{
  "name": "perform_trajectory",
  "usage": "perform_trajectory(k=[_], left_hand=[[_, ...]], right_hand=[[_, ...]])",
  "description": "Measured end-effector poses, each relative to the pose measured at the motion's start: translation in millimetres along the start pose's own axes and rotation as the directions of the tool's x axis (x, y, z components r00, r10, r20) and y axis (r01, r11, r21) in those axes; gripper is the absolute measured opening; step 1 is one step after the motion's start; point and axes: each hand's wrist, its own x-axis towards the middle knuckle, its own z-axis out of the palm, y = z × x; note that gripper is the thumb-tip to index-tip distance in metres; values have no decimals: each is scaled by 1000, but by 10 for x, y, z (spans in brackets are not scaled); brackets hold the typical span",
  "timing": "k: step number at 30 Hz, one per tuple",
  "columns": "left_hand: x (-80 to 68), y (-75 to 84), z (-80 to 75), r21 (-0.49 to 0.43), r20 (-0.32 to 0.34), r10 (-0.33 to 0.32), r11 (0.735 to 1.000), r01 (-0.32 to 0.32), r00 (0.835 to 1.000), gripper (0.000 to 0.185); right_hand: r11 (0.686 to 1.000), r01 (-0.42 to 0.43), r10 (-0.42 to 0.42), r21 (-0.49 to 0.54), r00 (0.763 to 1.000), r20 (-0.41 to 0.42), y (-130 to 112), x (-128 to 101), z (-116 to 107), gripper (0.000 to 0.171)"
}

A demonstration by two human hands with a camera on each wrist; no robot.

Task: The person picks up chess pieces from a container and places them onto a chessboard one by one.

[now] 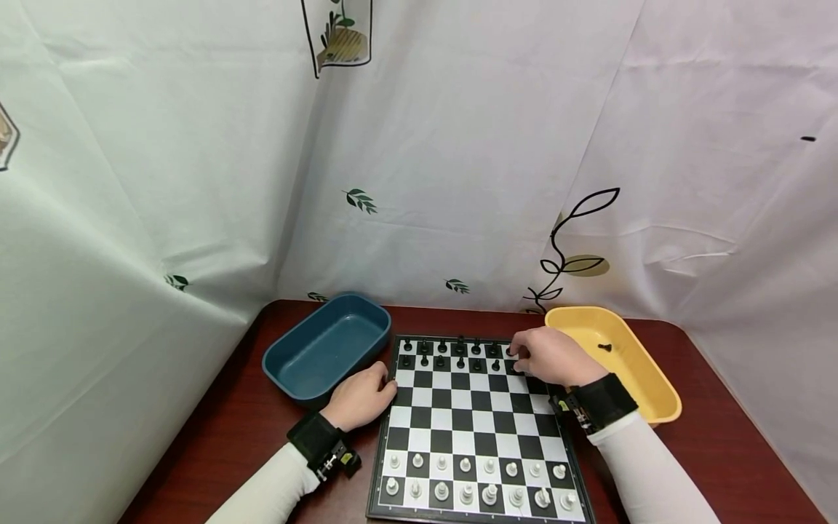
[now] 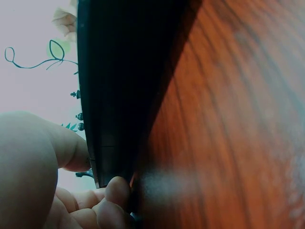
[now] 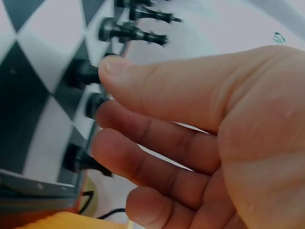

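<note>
A black-and-white chessboard [image 1: 441, 398] lies on the table, white chess pieces [image 1: 489, 495] in two near rows and black ones [image 1: 460, 362] in two far rows. My left hand [image 1: 360, 398] grips the board's left edge; in the left wrist view the thumb is on the upper side, fingertips [image 2: 116, 190] against the side and underside. At the far right corner my right hand [image 1: 553, 354] pinches a small black chess piece [image 3: 95, 106] between thumb and forefinger. Its top is partly hidden by the fingertips. Other black pieces [image 3: 81, 162] stand close around them.
A blue tray [image 1: 278, 356] stands left of the board, just behind my left hand. On the right, a yellow tray [image 1: 655, 375] holds one small black piece [image 1: 605, 347] lying on its side. A white patterned cloth [image 1: 445, 182] hangs behind the dark red table [image 1: 229, 437].
</note>
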Motion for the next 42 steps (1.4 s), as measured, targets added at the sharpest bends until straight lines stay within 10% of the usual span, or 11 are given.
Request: perform_trajectory(k=[10, 23, 42], left_hand=[[0, 8, -6, -5, 6, -10, 1000, 10, 1000, 17], [25, -14, 23, 11, -3, -9, 1000, 9, 1000, 17], [9, -25, 16, 7, -1, -5, 1000, 5, 1000, 17]], right_hand=[[1000, -18, 16, -11, 986, -165, 145, -117, -265, 7], [994, -74, 33, -75, 895, -444, 491, -246, -403, 6], [974, -227, 214, -13, 934, -287, 910, -306, -290, 34]])
